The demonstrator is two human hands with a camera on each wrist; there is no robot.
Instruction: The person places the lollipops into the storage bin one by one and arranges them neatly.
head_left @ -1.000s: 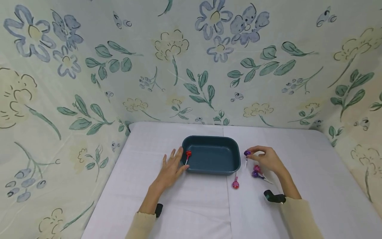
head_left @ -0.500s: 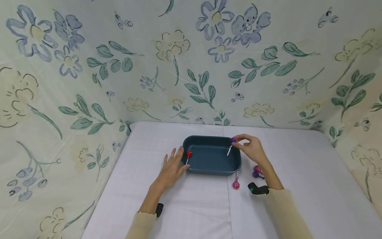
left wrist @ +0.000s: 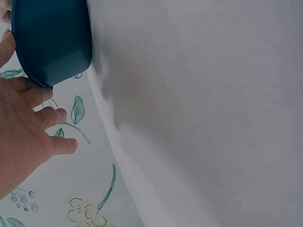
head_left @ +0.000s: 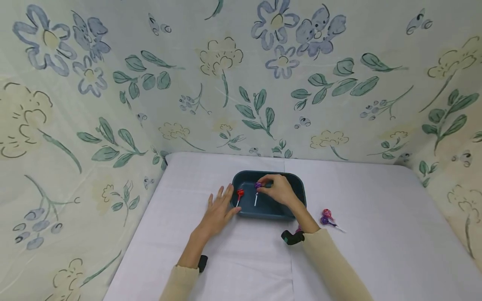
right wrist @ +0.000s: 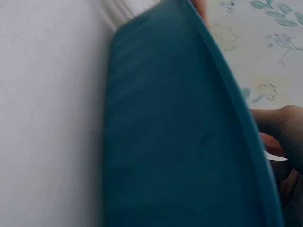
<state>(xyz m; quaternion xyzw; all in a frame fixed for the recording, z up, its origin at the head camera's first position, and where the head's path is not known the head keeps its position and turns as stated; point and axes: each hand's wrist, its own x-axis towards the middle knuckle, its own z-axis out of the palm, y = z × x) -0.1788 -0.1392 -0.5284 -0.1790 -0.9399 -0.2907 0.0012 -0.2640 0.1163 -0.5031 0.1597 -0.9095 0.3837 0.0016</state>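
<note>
A dark teal tray (head_left: pixel 278 216) stands on the white cloth. My left hand (head_left: pixel 215 215) rests against its left end with the fingers spread; the left wrist view shows those fingers (left wrist: pixel 49 118) at the tray's rim. Over the inside of the tray, my right hand (head_left: pixel 278 190) pinches a purple lollipop (head_left: pixel 257 184) by its head, the white stick pointing down. A red lollipop (head_left: pixel 240 192) leans inside the tray's left end, near my left thumb. In the right wrist view the tray wall (right wrist: pixel 170 123) hides most of the right hand (right wrist: pixel 289 137).
To the right of the tray lie a pink lollipop (head_left: pixel 326 213) and another purple lollipop (head_left: pixel 324 220), side by side. One more pink lollipop (head_left: pixel 299 229) is mostly covered by the right wrist. A floral curtain (head_left: pixel 241 83) hangs behind the table.
My right hand has carried the purple lollipop leftward, from beside the tray, across its right rim, to over the tray's inside. The left hand has stayed at the tray's left end.
</note>
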